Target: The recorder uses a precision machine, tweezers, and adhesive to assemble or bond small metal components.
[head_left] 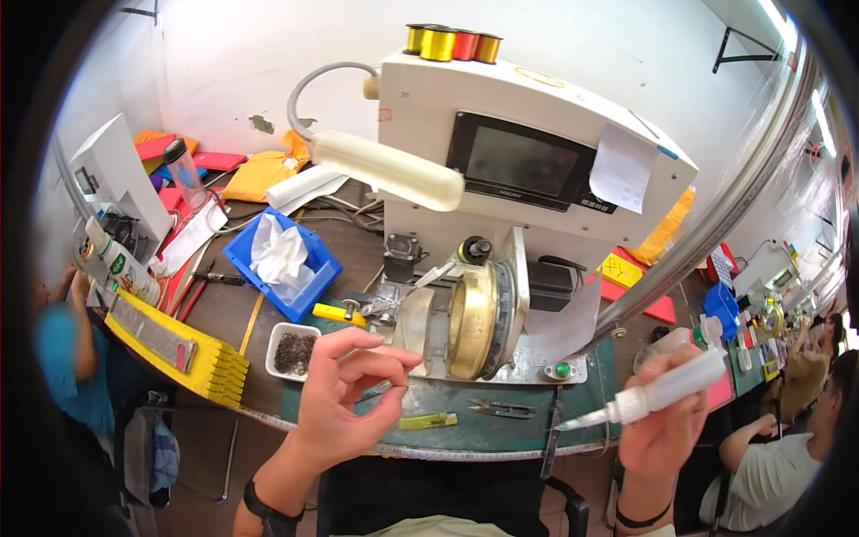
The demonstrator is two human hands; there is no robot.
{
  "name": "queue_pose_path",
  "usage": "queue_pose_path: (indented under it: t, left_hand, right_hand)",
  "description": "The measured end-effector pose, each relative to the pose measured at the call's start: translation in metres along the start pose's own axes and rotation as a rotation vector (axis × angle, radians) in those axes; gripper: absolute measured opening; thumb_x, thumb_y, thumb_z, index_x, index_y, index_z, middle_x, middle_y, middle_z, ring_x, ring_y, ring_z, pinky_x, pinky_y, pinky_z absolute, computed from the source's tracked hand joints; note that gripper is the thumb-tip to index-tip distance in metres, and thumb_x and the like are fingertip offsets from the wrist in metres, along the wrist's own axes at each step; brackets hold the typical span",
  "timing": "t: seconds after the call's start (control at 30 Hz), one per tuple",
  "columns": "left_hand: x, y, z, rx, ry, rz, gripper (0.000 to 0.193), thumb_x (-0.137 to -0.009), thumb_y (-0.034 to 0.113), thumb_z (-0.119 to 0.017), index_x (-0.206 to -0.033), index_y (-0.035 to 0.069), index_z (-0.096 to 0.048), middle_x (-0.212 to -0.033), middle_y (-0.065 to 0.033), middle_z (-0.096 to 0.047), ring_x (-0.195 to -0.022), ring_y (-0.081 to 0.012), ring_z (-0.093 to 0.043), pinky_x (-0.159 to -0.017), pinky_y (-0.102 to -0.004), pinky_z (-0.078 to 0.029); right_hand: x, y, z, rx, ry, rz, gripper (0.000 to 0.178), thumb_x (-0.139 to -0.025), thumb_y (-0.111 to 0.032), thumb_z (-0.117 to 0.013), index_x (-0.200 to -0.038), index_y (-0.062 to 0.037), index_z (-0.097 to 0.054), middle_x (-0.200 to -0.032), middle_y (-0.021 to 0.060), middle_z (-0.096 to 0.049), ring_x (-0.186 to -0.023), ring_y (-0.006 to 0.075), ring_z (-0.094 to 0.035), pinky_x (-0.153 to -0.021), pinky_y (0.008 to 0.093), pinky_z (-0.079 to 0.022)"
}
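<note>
My left hand (344, 398) is raised over the front of the bench, its fingers curled and pinched toward the thumb; whatever sits between the fingertips is too small to make out. In my right hand (660, 438) is a white squeeze bottle (667, 392) with a thin pointed nozzle, tilted so the tip points left and slightly down. Between and beyond the hands stands a white machine with a brass-coloured ring (472, 324). On the green mat (501, 438) below it lie thread snips (503, 409), a yellow-green cutter (428, 421) and a dark, flat ruler-like strip (552, 434).
A white tub (292, 351) of dark bits and a blue bin (284, 268) with white tissue stand left. A yellow rack (179, 349) lines the left edge. A lamp (385, 170) overhangs the machine; a metal post (698, 237) rises at right. People sit on both sides.
</note>
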State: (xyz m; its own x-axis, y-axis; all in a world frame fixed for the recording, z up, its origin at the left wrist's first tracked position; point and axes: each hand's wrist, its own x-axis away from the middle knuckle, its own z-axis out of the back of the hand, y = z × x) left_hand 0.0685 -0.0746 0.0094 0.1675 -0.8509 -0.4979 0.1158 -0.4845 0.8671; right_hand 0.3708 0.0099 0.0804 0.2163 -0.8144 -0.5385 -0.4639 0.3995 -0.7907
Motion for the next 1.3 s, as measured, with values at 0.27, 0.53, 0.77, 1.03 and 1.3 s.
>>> queue_pose_path:
  t: [0.27, 0.53, 0.77, 1.03, 1.3]
  left_hand:
    - [-0.002, 0.004, -0.001, -0.008, 0.005, 0.035, 0.065, -0.083, -0.020, -0.062, -0.135, 0.006, -0.033, -0.097, -0.0098, -0.067, -0.115, -0.0262, -0.068, -0.099, -0.0362, -0.055]
    - [-0.002, -0.001, -0.002, -0.020, -0.024, -0.021, 0.062, -0.086, -0.018, -0.062, -0.136, 0.006, -0.034, -0.105, -0.0107, -0.067, -0.118, -0.0232, -0.067, -0.097, -0.0332, -0.056]
    - [-0.001, -0.001, -0.003, -0.027, -0.022, -0.046, 0.064, -0.085, -0.019, -0.062, -0.137, 0.005, -0.033, -0.103, -0.0104, -0.067, -0.117, -0.0229, -0.068, -0.094, -0.0319, -0.056]
    - [-0.002, 0.002, -0.005, -0.056, -0.011, -0.021, 0.067, -0.081, -0.022, -0.062, -0.135, 0.006, -0.032, -0.096, -0.0112, -0.067, -0.113, -0.0259, -0.068, -0.093, -0.0334, -0.056]
    - [-0.002, 0.001, -0.004, -0.060, -0.016, -0.036, 0.067, -0.081, -0.022, -0.061, -0.135, 0.006, -0.032, -0.098, -0.0112, -0.066, -0.114, -0.0263, -0.068, -0.093, -0.0330, -0.057]
  right_hand:
    - [-0.009, 0.043, -0.049, 0.017, -0.169, -0.042, 0.043, -0.105, -0.028, -0.061, -0.132, 0.0027, -0.047, -0.116, 0.0280, -0.069, -0.087, 0.0190, -0.066, -0.068, 0.0288, -0.054]
    - [-0.009, 0.068, -0.054, 0.059, -0.283, -0.013, 0.034, -0.108, -0.020, -0.056, -0.131, 0.0014, -0.045, -0.117, 0.0276, -0.068, -0.090, 0.0172, -0.064, -0.073, 0.0290, -0.053]
    - [-0.005, 0.078, -0.059, 0.057, -0.312, -0.034, 0.031, -0.107, -0.015, -0.055, -0.131, 0.0025, -0.044, -0.119, 0.0274, -0.067, -0.088, 0.0145, -0.061, -0.074, 0.0288, -0.053]
    - [-0.005, 0.083, -0.059, 0.116, -0.282, -0.019, 0.034, -0.108, -0.019, -0.055, -0.131, 0.0027, -0.043, -0.119, 0.0261, -0.067, -0.087, 0.0147, -0.061, -0.074, 0.0281, -0.053]
    - [-0.002, 0.085, -0.062, 0.106, -0.244, -0.024, 0.035, -0.108, -0.021, -0.055, -0.132, 0.0017, -0.042, -0.116, 0.0256, -0.068, -0.086, 0.0144, -0.061, -0.074, 0.0272, -0.053]
